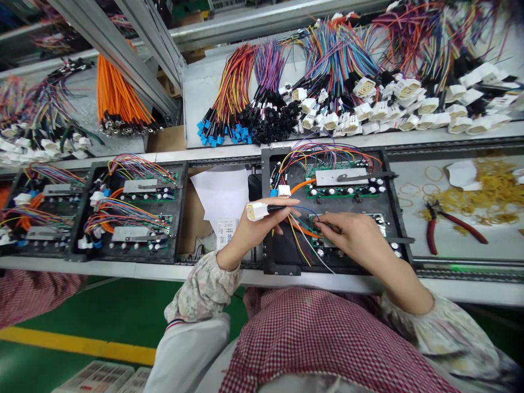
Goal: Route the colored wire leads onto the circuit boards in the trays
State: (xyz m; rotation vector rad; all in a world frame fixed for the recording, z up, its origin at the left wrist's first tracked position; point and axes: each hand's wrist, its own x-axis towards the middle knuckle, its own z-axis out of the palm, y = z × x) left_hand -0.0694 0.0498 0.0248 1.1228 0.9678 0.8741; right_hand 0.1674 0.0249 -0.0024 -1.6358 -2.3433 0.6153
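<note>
My left hand (pixel 257 232) is closed around a wire harness with a white plug connector (pixel 256 211) at its left end and a black sleeve behind it. From the harness a thin blue wire (pixel 306 208) runs to the fingertips of my right hand (pixel 356 232), which pinch it. Other loose wires, yellow, red and white (pixel 317 252), hang below my left hand. Both hands are over a black tray (pixel 282 256) with two green circuit boards. The upper board (pixel 311 173) has many colored wires attached; my right hand partly covers the lower board (pixel 321 244).
Red-handled cutters (pixel 432 232) lie right of the tray, near yellow rubber bands (pixel 483 191). Harness bundles with white connectors (pixel 364 112), blue plugs (pixel 215 141) and orange cables (pixel 120 90) fill the shelf behind. More loaded trays (pixel 88 218) stand left, past white paper (pixel 225 191).
</note>
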